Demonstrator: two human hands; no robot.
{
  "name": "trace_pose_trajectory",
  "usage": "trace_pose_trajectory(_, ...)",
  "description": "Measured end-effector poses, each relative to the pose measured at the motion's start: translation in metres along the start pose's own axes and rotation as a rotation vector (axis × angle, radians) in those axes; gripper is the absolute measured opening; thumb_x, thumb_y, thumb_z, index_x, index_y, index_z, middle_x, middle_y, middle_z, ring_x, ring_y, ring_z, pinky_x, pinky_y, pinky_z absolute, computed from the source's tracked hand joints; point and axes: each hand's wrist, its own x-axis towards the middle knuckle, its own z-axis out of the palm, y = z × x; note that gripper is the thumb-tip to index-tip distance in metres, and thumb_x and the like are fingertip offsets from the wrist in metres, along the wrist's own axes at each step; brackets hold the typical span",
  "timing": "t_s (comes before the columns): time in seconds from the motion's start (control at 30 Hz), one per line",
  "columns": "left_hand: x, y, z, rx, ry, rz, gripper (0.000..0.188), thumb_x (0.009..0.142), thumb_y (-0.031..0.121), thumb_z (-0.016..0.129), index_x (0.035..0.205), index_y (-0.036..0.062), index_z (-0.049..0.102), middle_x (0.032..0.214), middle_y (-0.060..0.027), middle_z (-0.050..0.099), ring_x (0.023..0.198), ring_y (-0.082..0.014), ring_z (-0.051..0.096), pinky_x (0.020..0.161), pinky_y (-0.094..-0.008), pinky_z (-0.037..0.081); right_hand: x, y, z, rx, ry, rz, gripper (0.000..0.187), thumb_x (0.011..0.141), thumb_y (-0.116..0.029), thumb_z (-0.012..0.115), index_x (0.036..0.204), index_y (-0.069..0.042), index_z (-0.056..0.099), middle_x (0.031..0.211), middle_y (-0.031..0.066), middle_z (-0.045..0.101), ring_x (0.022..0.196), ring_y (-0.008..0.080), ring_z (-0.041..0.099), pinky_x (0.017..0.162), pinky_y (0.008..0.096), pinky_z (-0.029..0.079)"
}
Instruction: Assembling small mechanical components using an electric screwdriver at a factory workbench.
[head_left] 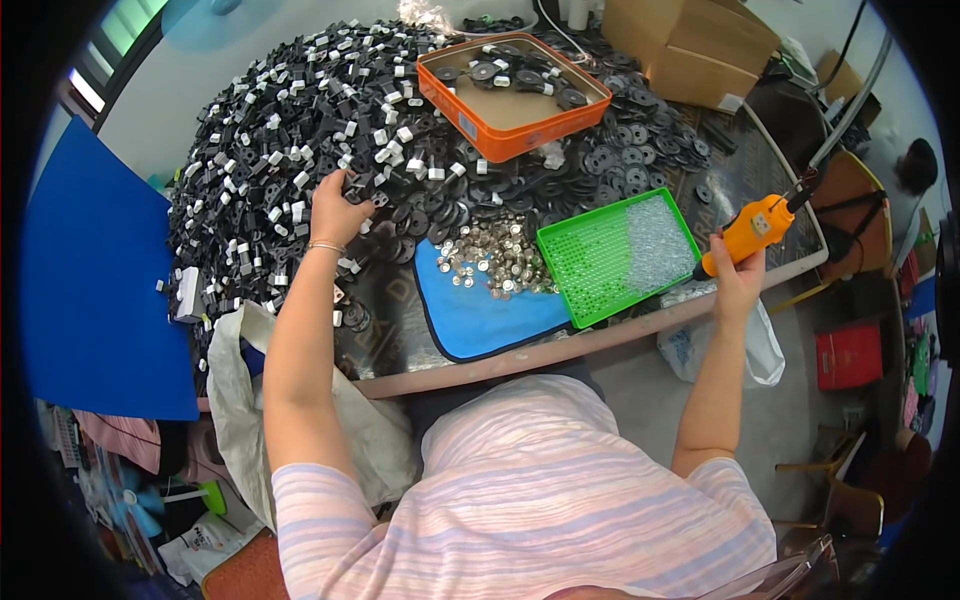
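Note:
My left hand (338, 212) reaches to the near edge of a large heap of black plastic parts with white ends (290, 150). Its thumb and fingers are apart around the dark pieces there, and I see nothing clearly held. In my right hand (738, 282) is an orange electric screwdriver (755, 232), gripped with its black tip pointing down and left, beside the green perforated tray (590, 270). Small clear pieces (658, 245) fill the tray's right part. Left of it, small round metal parts (500, 262) lie loose on a blue cloth (470, 325).
An orange-rimmed tin (500, 140) with a few black discs rests against the heap. Black discs (630, 160) spread to its right, before a cardboard box (690, 50). A cable hangs from a metal arm (850, 120). A plastic bag (760, 350) hangs by the table edge (520, 358).

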Motion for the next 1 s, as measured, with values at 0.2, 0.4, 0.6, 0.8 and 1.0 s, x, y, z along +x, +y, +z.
trace_pose_trajectory(0.2,-0.051,0.07,-0.044,-0.437,-0.221,0.007,0.046,0.056,0.002,0.066,0.101,0.0061,0.055,0.092,-0.006,0.055,0.084,-0.0162,0.053,0.076,-0.0272,0.044,0.002,0.005,-0.001,-0.116,0.128,-0.144,0.055,0.073,-0.003,0.071,0.118,-0.001,0.038,0.108,0.0098,0.051,0.097,0.0163,0.053,0.082,0.0285,0.045)
trace_pose_trajectory(0.4,-0.137,0.101,-0.022,-0.228,-0.487,0.203,0.048,0.055,0.01,0.068,0.101,0.0086,0.057,0.113,-0.0116,0.053,0.112,-0.0313,0.046,0.09,-0.0417,0.04,-0.07,-0.025,0.083,-0.283,-0.389,-0.622,0.037,0.071,-0.006,0.067,0.105,-0.003,0.053,0.107,0.0131,0.054,0.104,0.0278,0.051,0.09,0.038,0.04)
trace_pose_trajectory(0.6,-0.163,0.091,-0.008,0.169,-0.452,0.117,0.113,0.045,0.048,0.081,0.139,0.0189,0.026,0.147,-0.0084,0.017,0.135,-0.0316,0.012,0.095,-0.071,0.01,-0.121,0.006,0.167,-0.303,-1.1,-0.191,0.044,0.07,-0.015,0.068,0.11,-0.005,0.052,0.11,0.0146,0.051,0.094,0.0311,0.054,0.08,0.036,0.046)
trace_pose_trajectory(0.8,-0.198,0.075,-0.016,0.113,-0.153,0.022,0.114,0.045,0.055,0.077,0.137,0.0096,0.027,0.146,-0.0152,0.015,0.135,-0.0358,0.011,0.098,-0.0661,0.006,-0.121,0.016,0.185,-0.394,-1.159,-0.238,0.049,0.066,-0.009,0.07,0.112,-0.005,0.05,0.114,0.0141,0.048,0.106,0.0324,0.048,0.088,0.038,0.042)
trace_pose_trajectory(1.0,-0.228,0.08,-0.012,0.101,0.032,0.052,0.06,0.062,0.046,0.073,0.102,0.0081,0.051,0.133,-0.014,0.036,0.123,-0.0328,0.031,0.1,-0.0537,0.014,-0.104,0.02,0.184,-0.465,-1.218,-0.328,0.038,0.07,0.0,0.06,0.107,-0.005,0.053,0.102,0.0133,0.056,0.1,0.0309,0.051,0.086,0.0381,0.043)
